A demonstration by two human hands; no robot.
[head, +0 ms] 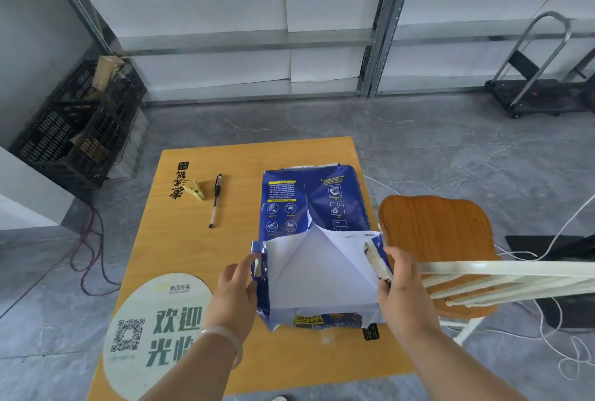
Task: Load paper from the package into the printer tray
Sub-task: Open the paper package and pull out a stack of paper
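Paper package (310,199) flat on orange surface (190,239), torn blue flaps (376,247) pinched and held apart by left hand (235,293) and right hand (402,291), white inside showing between them; pen (215,201) beyond left hand.

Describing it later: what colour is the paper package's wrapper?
The wrapper is dark blue with yellow and white print; head view.

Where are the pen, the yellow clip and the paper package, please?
pen (215,202): head view, on the middle of its barrel.
yellow clip (195,190): head view, on the middle of its body.
paper package (299,194): head view, on the blue printed wrapper, far half.
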